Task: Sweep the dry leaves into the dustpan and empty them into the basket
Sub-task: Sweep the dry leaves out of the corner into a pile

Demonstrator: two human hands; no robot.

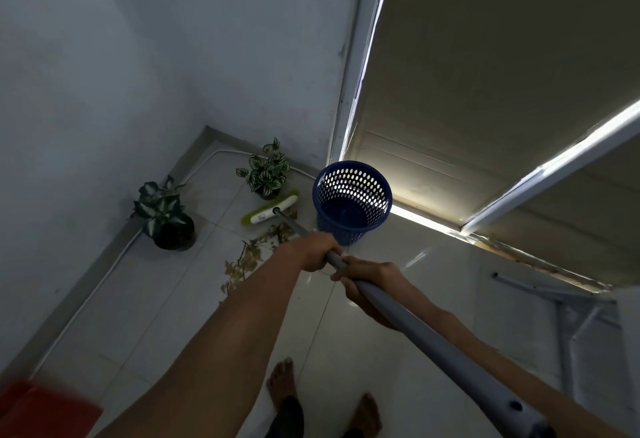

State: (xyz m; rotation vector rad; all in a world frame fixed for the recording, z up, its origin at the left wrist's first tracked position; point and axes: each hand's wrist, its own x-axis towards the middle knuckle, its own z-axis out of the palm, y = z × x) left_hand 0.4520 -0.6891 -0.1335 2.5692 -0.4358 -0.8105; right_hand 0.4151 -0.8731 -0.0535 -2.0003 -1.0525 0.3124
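both your hands are wrapped round the grey broom handle that runs from the lower right of the frame up toward the centre — your left hand grips it further along, your right hand just behind. the green-and-white broom head rests on the tiled floor above centre, beside the blue perforated basket. dry leaves lie scattered left of your left hand. two potted plants stand near the corner in the centre-left of the frame, well apart.
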